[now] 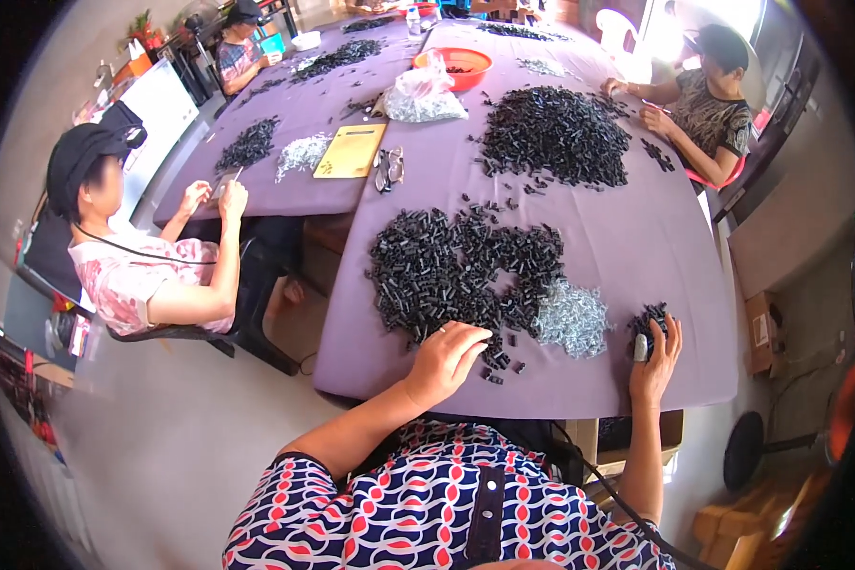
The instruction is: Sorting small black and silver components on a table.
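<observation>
A broad heap of small black plastic pieces (427, 275) lies before me on the purple-covered table (636, 247). At its near edge my left hand (446, 363) bends its fingers together, thumb against them; whatever is between the tips is too small to make out. Several loose black pieces (496, 361) are scattered beside those fingertips. Right of the heap sits a pile of small clear-looking pieces (572, 321). Farther right, my right hand (654, 366) reaches with fingers apart over a small cluster of black pieces (644, 321). A pale wrap (640, 349) covers one of its digits.
Beyond is another large black heap (556, 138), with an orange basin (465, 68), a clear plastic bag (426, 95), a yellow envelope (350, 152) and eyeglasses (388, 171). People work at the left, right and far left. An open cardboard box (584, 446) stands below the table's near edge.
</observation>
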The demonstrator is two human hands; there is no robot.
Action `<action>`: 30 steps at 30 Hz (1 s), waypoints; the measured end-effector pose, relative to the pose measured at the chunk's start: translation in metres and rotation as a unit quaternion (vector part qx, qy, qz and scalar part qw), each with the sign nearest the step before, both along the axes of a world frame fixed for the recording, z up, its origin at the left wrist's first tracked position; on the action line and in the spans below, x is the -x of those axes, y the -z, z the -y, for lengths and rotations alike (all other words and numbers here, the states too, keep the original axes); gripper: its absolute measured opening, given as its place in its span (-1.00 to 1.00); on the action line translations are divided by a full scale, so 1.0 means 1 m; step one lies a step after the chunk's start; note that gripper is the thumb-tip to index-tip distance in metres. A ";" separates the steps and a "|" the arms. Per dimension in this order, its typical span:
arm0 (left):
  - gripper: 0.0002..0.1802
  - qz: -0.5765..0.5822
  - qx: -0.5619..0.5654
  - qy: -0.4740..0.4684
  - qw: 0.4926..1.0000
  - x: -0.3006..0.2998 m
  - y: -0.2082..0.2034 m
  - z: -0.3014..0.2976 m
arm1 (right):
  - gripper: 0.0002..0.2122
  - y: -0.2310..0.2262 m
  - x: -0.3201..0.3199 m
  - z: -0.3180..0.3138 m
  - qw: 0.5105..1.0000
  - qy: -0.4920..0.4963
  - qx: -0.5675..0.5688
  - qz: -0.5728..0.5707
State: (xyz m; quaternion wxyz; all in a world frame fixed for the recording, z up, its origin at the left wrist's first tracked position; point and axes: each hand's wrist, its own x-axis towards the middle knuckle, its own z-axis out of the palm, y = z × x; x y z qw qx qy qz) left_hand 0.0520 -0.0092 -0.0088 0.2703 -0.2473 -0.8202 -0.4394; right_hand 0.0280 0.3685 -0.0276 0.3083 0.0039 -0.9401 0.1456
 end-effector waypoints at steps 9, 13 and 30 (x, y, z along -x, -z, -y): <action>-0.76 0.115 -0.024 0.041 0.992 -0.014 -0.004 -0.007 | -0.70 0.000 -0.004 -0.001 1.000 0.003 0.003 0.004; -0.79 0.251 -0.121 0.073 0.958 -0.017 -0.003 -0.012 | -0.70 0.001 -0.008 0.000 1.000 0.013 0.011 0.007; -0.76 0.553 -0.347 0.141 0.744 -0.028 -0.006 -0.001 | -0.62 -0.031 -0.024 0.051 0.987 -0.154 0.015 0.053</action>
